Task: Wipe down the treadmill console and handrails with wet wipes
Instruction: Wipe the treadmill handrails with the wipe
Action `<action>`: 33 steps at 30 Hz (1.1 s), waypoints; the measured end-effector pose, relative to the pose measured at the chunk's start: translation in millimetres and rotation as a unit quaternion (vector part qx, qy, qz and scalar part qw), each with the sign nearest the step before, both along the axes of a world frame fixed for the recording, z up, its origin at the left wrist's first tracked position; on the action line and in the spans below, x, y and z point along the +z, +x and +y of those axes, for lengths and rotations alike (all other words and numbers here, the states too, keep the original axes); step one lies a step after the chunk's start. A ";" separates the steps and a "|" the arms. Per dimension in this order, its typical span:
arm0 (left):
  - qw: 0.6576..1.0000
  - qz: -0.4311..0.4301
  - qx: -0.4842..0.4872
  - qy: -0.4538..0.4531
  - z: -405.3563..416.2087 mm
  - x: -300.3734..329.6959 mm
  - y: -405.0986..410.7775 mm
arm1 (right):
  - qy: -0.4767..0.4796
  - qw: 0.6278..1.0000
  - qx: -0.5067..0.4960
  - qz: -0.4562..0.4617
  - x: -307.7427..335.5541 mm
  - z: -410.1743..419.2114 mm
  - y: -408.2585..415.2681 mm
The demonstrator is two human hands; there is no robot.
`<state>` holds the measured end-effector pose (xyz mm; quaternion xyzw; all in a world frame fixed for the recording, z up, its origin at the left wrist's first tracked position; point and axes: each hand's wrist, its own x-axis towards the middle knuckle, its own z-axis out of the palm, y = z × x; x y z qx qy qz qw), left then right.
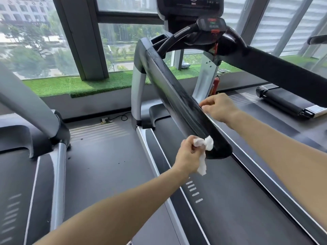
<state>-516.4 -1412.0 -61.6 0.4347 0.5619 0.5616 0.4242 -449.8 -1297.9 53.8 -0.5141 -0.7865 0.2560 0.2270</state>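
The treadmill's black left handrail (pixel 169 92) slopes from the upper middle down to its rounded end near the centre, with wet streaks on its top. My left hand (pixel 187 154) grips a crumpled white wet wipe (pixel 208 144) and presses it against the rail's near end; a tail of the wipe hangs below the hand. My right hand (pixel 219 107) holds the rail's right edge a little farther up, fingers curled over it. The console (pixel 190 4) is at the top, with a control pod (pixel 213 25) below it. The right handrail (pixel 276 68) runs off to the right.
The treadmill belt (pixel 230 200) lies under my arms. Another treadmill's grey upright (pixel 31 110) stands at the left, and a third machine (pixel 283 103) at the right. Windows with a strip of artificial grass (pixel 79 85) run along the back. A red fire extinguisher (pixel 215 85) stands behind the right upright.
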 end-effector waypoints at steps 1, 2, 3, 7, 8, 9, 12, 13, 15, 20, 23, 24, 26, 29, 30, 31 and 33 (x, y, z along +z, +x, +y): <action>1.000 0.000 0.023 0.008 4.7 5.7 -9.3 | 0.001 1.000 -0.005 0.003 3.7 -0.8 -1.1; 0.999 0.000 0.045 0.012 10.3 12.9 -20.8 | 0.003 1.000 -0.007 0.005 7.2 -1.6 -2.9; 0.998 0.000 0.063 0.012 16.5 20.8 -33.6 | 0.004 1.000 -0.008 0.005 9.5 -2.4 -6.0; 0.994 0.011 0.110 0.027 47.7 35.3 -82.6 | 0.013 1.000 0.004 -0.007 13.3 -4.7 -24.3; 0.992 0.023 0.119 0.030 55.1 36.6 -93.3 | 0.020 1.000 0.009 -0.013 14.3 -3.1 -30.7; 0.990 0.043 0.131 0.028 61.6 35.5 -102.7 | 0.028 0.999 0.014 -0.021 15.2 -2.0 -36.4; 0.985 0.045 0.164 0.024 85.5 33.3 -134.1 | 0.043 0.998 0.022 -0.034 17.8 12.6 -59.3; 0.984 0.037 0.174 0.020 91.9 30.7 -142.3 | 0.046 0.998 0.022 -0.036 17.5 16.9 -64.9; 0.982 0.000 0.187 -0.004 110.5 26.5 -164.7 | 0.051 0.998 0.021 -0.039 17.3 32.7 -83.3; 0.975 -0.054 0.211 -0.042 165.1 14.2 -227.0 | 0.072 0.996 0.020 -0.051 14.9 75.1 -133.8; 0.969 -0.025 0.244 -0.028 198.3 14.6 -258.7 | 0.095 0.993 0.021 -0.066 13.7 100.4 -159.1; 0.968 -0.001 0.251 -0.021 210.4 16.0 -268.5 | 0.105 0.991 0.022 -0.074 13.4 109.7 -166.8; 0.965 0.051 0.257 -0.014 235.7 17.5 -285.7 | 0.123 0.989 0.017 -0.086 12.4 127.1 -180.0; 0.959 0.110 0.260 -0.007 274.3 16.5 -301.8 | 0.129 0.988 0.002 -0.083 9.2 151.0 -191.3; 0.959 0.111 0.261 -0.003 286.5 16.3 -304.1 | 0.129 0.988 -0.004 -0.082 7.7 158.6 -193.5; 0.958 0.112 0.266 -0.003 297.4 16.3 -305.0 | 0.131 0.988 -0.010 -0.081 6.5 165.0 -195.2; 0.954 0.108 0.279 -0.002 316.8 14.3 -302.3 | 0.135 0.987 -0.019 -0.085 4.4 176.9 -197.4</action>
